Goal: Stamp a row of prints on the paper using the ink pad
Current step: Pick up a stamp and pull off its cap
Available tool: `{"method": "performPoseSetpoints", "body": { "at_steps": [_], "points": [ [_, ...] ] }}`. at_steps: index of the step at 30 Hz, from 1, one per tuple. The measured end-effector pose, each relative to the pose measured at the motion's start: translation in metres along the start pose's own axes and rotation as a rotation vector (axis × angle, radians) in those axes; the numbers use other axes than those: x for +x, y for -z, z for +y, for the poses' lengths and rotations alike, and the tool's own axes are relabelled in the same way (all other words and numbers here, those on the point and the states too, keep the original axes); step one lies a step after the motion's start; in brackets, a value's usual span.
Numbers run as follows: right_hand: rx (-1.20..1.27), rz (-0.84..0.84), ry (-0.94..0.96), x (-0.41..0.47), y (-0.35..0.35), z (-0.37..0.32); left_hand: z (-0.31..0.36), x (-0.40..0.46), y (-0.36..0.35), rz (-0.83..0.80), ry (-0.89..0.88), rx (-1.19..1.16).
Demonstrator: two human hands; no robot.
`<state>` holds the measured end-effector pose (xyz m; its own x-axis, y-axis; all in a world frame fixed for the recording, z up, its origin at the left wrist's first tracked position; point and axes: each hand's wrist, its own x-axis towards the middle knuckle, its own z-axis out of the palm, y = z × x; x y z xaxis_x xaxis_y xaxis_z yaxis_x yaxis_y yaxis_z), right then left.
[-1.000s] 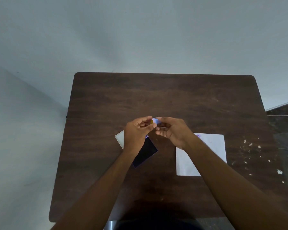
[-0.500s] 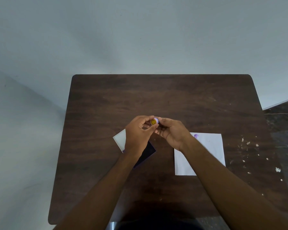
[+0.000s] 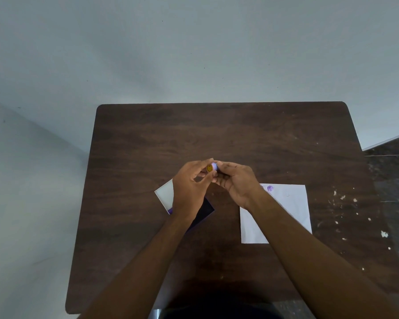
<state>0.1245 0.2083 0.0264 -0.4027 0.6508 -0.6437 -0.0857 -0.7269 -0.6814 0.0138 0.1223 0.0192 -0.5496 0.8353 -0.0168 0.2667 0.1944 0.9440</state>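
Both hands meet above the middle of the dark wooden table (image 3: 217, 134). Between their fingertips is a small round stamp (image 3: 211, 168), lilac with a yellow smiley face on its end. My left hand (image 3: 189, 192) pinches it from the left and my right hand (image 3: 236, 183) holds it from the right. Under my left hand lies the open ink pad (image 3: 205, 210), dark with a pale lid (image 3: 165, 192) folded out to the left. The white paper (image 3: 290, 208) lies to the right, partly under my right forearm, with one purple print (image 3: 270, 188) near its top left corner.
White specks and scuffs mark the table's right side (image 3: 346, 203). A pale wall and floor surround the table, with dark flooring (image 3: 394, 171) at the far right.
The stamp has been turned in my fingers, so its yellow smiley end now faces me. Both hands stay together above the ink pad.
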Motion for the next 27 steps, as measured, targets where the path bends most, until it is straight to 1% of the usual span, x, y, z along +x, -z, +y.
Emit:
{"method": "performPoseSetpoints", "body": {
  "at_steps": [4,6,8,11,14,16,17,20,23,25,27],
  "points": [
    [-0.007,0.089,0.036,0.004,0.002,0.0,-0.004,0.001,0.002,0.07,0.012,-0.013],
    [-0.011,0.087,0.038,0.006,0.008,-0.002,-0.007,0.002,0.003,0.088,0.038,-0.059],
    [-0.002,0.036,0.03,0.006,0.012,-0.003,-0.011,0.004,0.004,0.072,0.137,-0.138],
    [0.108,-0.03,-0.001,0.006,0.014,-0.004,-0.021,0.009,0.004,0.021,0.345,-0.304],
    [0.181,-0.048,-0.043,0.005,0.013,-0.004,-0.033,0.014,0.003,-0.007,0.565,-0.504],
    [0.219,-0.038,-0.073,0.004,0.014,-0.004,-0.039,0.017,0.002,-0.033,0.625,-0.488],
    [0.237,-0.03,-0.085,0.004,0.014,-0.004,-0.042,0.018,0.002,-0.048,0.611,-0.421],
    [0.272,-0.021,-0.107,0.003,0.014,-0.006,-0.049,0.022,0.001,-0.062,0.475,-0.182],
    [0.275,-0.039,-0.125,0.001,0.014,-0.008,-0.053,0.029,-0.002,-0.093,0.408,-0.059],
    [0.269,-0.049,-0.13,0.0,0.014,-0.009,-0.055,0.034,-0.004,-0.147,0.378,0.026],
    [0.271,-0.052,-0.124,-0.001,0.014,-0.01,-0.057,0.036,-0.007,-0.206,0.357,0.052]
  ]
}}
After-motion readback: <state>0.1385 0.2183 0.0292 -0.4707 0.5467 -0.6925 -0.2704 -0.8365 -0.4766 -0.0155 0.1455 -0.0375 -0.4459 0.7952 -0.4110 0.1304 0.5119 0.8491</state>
